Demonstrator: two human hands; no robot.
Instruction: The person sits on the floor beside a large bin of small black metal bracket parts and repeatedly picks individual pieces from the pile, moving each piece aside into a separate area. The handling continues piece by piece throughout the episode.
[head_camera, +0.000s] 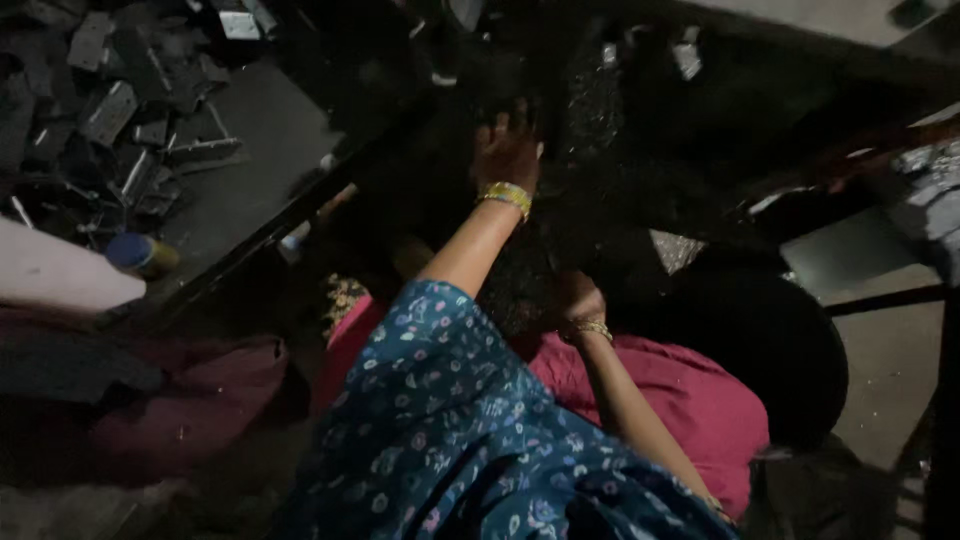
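The view is dim and much of the working surface reads as black. The left hand (507, 150), with a gold bangle at the wrist, is stretched forward with fingers spread flat and released on a dark heap of black granular or fibrous material (590, 190) lying on the dark work table (700, 120). It grips nothing that can be made out. The right hand (578, 298), also wearing a thin gold bangle, lies close to the body at the near edge of the same dark heap. Its fingers curl down into the material, but the shadow hides whether they are clenched on anything, so its hold cannot be told.

The heap runs from the near hand up past the far hand, between the two, and touches both. A few pale, shiny scraps (686, 55) show at the far side of the table.

The person wears a blue floral-print sleeve (450, 440) over pink cloth garment (690, 400) at the lap. To the left, on the grey floor (260, 130), lies a pile of dark grey flat metal pieces (110, 110), well apart from both hands. A small blue-and-yellow cylindrical container (140, 253) lies near that pile. A dark red cloth bundle (190, 400) sits at lower left.
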